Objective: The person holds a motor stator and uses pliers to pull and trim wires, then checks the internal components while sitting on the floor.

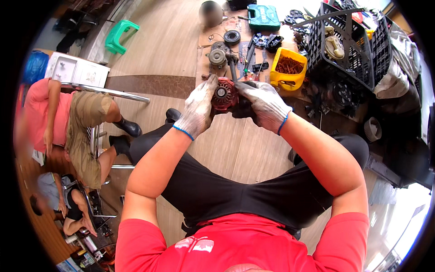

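Between my two gloved hands is a red, round motor part (224,94) with a ring of fins around a bright metal centre. My left hand (200,102) grips its left side, fingers wrapped round it. From the right, my right hand (263,100) closes on the same part; the dark glove fingertips partly hide its edge. Both gloves are whitish, soiled, with blue cuffs. Just beyond the part, a greyish metal motor assembly (218,56) lies on the cardboard. A dark rod-like handle (233,69) stands out close behind the part; whether it touches it I cannot tell.
A yellow container of rusty screws (300,77), a teal tool case (264,18) and a black ring (232,37) lie ahead. Black crates (335,50) stand at the right. Leftward are a green stool (120,37) and two seated people (50,118).
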{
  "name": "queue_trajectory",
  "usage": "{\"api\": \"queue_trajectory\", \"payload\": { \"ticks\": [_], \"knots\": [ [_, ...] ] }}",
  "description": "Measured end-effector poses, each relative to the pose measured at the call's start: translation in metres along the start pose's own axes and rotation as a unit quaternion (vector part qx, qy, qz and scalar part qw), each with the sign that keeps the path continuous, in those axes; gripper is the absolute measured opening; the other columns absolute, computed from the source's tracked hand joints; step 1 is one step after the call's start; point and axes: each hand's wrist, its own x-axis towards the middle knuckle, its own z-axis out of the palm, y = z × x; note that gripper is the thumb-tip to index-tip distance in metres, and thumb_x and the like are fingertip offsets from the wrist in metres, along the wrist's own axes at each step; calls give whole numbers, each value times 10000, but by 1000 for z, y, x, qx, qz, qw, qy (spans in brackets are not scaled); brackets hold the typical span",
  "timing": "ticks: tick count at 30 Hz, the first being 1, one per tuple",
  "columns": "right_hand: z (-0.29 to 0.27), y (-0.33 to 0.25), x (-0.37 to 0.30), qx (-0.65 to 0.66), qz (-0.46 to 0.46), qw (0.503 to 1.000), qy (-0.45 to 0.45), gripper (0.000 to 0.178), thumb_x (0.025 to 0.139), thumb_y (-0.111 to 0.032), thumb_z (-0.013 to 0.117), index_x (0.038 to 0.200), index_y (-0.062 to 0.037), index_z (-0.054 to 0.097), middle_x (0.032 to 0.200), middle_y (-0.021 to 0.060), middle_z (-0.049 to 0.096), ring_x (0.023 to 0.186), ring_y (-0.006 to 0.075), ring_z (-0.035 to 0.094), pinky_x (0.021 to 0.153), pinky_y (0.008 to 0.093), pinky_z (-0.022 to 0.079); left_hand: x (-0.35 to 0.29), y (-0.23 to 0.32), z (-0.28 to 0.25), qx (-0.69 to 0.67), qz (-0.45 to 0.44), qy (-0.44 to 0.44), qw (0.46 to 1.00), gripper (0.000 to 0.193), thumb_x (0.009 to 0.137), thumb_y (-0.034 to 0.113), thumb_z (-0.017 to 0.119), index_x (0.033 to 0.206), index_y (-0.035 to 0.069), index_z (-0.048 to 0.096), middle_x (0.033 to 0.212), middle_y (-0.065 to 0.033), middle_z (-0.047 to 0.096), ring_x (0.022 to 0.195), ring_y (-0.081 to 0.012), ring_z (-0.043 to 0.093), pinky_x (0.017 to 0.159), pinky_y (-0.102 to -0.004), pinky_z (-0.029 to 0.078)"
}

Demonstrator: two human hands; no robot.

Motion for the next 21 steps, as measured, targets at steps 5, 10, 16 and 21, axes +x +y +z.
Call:
{"api": "queue_trajectory", "payload": {
  "ticks": [5,10,16,21],
  "knots": [
    [-7,-14,-1,-13,51,999,7,317,981,-362,607,1007,-50,657,784,48,656,568,165,623,504,308,532,3,12,-10,-41,22,-15,999,455,996,462,579,1171,43,604,1031,-89,701,894,-222,712,710,-396,615],
    [7,-16,-28,-92,122,982,-111,480,899,-450,710,1077,-9,650,859,100,668,603,169,637,522,294,542,3,11,-22,0,74,-2,997,409,1004,440,578,1157,62,607,1006,-83,698,836,-198,712,666,-361,615],
    [8,-28,-31,-255,33,964,-67,250,931,-271,646,953,-28,702,649,45,610,496,122,549,442,270,427,2,13,-32,41,54,8,998,327,1003,371,605,1125,67,607,993,-80,699,818,-195,715,628,-339,614],
    [-5,-39,-27,-297,6,955,-15,227,958,-249,636,850,-51,661,621,-13,532,485,69,450,445,246,334,-4,23,-35,-56,21,-36,998,317,993,356,619,1097,56,615,942,-112,713,774,-230,724,586,-342,608]
  ]
}}
